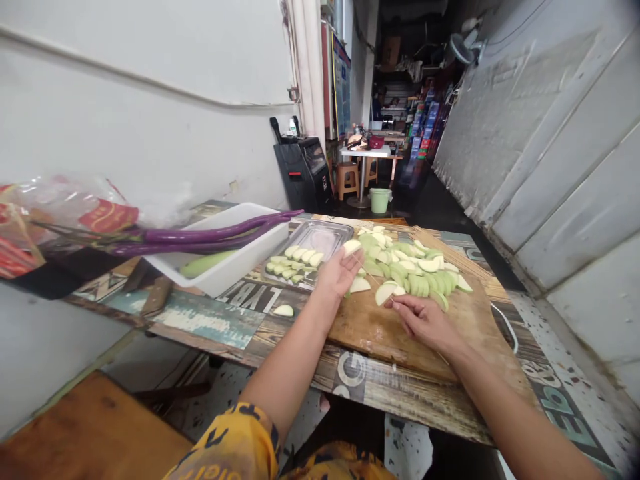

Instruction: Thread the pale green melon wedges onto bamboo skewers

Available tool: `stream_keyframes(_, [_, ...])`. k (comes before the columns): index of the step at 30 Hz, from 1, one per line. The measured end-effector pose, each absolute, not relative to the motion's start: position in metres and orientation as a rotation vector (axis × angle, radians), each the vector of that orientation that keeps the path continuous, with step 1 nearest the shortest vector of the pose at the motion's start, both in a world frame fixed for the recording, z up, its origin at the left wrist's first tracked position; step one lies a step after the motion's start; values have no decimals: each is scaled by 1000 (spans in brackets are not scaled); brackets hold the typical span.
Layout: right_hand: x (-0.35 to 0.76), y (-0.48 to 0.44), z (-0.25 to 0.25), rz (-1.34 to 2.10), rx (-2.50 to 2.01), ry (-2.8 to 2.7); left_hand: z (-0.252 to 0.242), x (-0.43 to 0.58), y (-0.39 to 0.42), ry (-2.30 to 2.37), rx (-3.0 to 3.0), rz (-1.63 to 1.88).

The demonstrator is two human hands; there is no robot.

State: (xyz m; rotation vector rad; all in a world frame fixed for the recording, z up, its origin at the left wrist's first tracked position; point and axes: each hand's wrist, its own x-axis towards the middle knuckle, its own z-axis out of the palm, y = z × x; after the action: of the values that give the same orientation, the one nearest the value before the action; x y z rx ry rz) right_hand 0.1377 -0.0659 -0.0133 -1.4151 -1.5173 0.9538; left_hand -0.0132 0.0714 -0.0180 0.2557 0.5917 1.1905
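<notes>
My left hand (341,272) is turned palm up over the edge of the cutting board (370,333), holding a pale green vegetable slice (353,247) at its fingers. My right hand (423,321) is closed in a pinch on a thin wooden skewer (373,276), which slants up toward the left hand. By the right fingertips, a half-round slice (386,293) is close to the skewer; I cannot tell whether it is threaded on. Beyond both hands spreads a heap of cut green slices (410,263). One slice (359,285) lies on the board between the hands.
Left of the board, a clear tray (324,235) holds rows of skewered slices (295,260). A white bin (220,280) carries long purple eggplants (210,235). One slice (283,311) lies on the table. Bare skewers (455,252) lie behind the heap; plastic bags (65,213) are far left.
</notes>
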Motion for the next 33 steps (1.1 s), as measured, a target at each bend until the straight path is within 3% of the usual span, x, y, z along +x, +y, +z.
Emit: stream_keyframes(33, [140, -62, -21, 769, -1464, -1622, -16, -10, 67, 624, 281, 1218])
